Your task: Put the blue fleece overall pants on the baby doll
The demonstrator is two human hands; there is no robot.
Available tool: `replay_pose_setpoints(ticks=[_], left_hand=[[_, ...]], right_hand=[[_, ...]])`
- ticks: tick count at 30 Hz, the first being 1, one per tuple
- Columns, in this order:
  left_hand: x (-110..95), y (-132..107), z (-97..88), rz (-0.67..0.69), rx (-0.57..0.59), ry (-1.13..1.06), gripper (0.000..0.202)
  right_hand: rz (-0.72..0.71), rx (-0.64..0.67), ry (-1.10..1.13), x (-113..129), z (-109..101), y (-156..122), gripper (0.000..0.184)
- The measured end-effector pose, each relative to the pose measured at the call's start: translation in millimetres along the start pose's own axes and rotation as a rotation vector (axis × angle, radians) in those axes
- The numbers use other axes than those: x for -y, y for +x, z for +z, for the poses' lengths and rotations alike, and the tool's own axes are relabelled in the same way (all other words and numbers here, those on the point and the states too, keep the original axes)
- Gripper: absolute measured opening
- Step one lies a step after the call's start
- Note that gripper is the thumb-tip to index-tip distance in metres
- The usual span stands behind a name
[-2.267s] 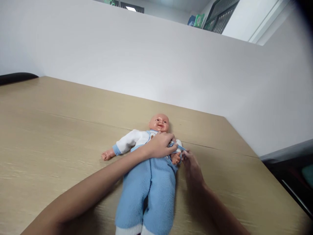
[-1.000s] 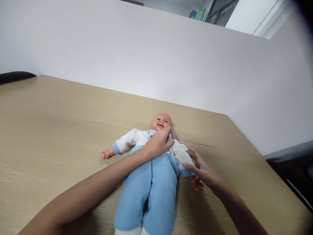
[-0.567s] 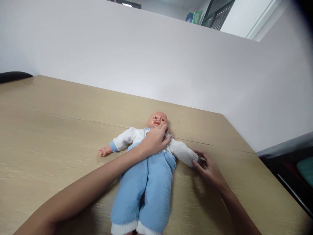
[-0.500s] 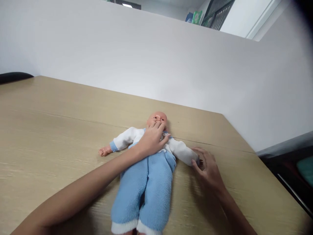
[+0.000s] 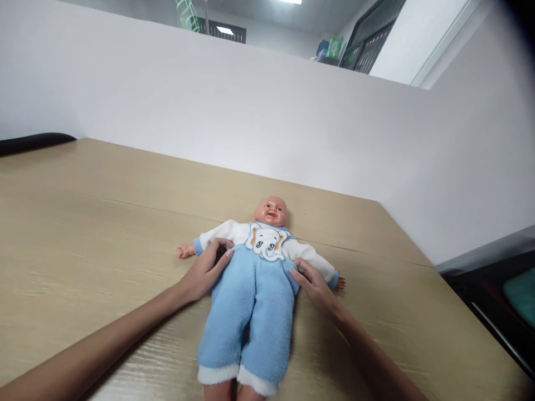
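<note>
A baby doll [image 5: 271, 301] lies on its back, head toward the far side, arms spread. It wears a fluffy blue and white outfit with an elephant patch [image 5: 267, 241] on the chest. My left hand [image 5: 209, 267] holds the doll's side below its armpit, thumb and fingers curved against the cloth. On the opposite side, my right hand [image 5: 314, 283] grips the blue cloth at the waist, its thumb and fingertips close together. The doll's sleeves reach its wrists, and both small hands show beyond blue cuffs. The doll's feet are cut off by the lower frame edge.
The doll rests on a wooden table [image 5: 104, 239] with a seam across it. A pale partition wall [image 5: 209, 106] rises behind the far edge. A black curved object [image 5: 37, 142] stands at the left, and dark items [image 5: 489, 289] sit beyond the right edge.
My left hand has moved from the doll's chin and chest down to its side, uncovering the elephant patch. My right hand has left the doll's cuff and moved inward to the waist.
</note>
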State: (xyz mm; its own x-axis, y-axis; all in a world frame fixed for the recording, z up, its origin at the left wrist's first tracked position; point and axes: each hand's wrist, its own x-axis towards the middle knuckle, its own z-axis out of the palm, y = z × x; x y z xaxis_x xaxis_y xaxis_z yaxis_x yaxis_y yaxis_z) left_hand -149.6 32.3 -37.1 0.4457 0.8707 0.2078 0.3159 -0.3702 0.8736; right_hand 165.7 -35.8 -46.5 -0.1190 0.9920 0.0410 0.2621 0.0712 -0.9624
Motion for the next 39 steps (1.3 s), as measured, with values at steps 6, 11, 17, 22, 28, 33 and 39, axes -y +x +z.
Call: replay_pose_setpoints(ticks=[6, 11, 17, 22, 28, 33, 39], left_hand=[[3.9, 11.8, -6.7, -0.107, 0.061, -0.152, 0.033], [14.5, 17.7, -3.8, -0.197, 0.048, -0.344, 0.033], [4.0, 21.0, -6.5, -0.146, 0.1, -0.225, 0.037], [6.3, 19.2, -16.3, -0.077, 0.237, -0.069, 0.04], [1.0, 13.7, -8.2, -0.14, 0.13, -0.159, 0.038], [-6.3, 15.6, 3.7, -0.144, 0.055, -0.214, 0.036], [0.4, 21.2, -0.3, -0.079, 0.141, -0.163, 0.037]], right_hand=[[0.04, -0.114, 0.337, -7.1, 13.2, 1.7, 0.035], [0.05, -0.285, 0.454, -17.8, 23.3, 12.1, 0.041], [0.019, -0.277, 0.309, -24.0, 15.6, 10.2, 0.035], [-0.037, -0.215, 0.083, -8.8, 13.8, -4.0, 0.03], [-0.042, -0.339, 0.032, -8.7, 21.5, -6.1, 0.035], [-0.031, -0.38, 0.086, -11.6, 24.1, 4.2, 0.034], [-0.052, -0.326, 0.073, -11.1, 16.4, 7.7, 0.036]])
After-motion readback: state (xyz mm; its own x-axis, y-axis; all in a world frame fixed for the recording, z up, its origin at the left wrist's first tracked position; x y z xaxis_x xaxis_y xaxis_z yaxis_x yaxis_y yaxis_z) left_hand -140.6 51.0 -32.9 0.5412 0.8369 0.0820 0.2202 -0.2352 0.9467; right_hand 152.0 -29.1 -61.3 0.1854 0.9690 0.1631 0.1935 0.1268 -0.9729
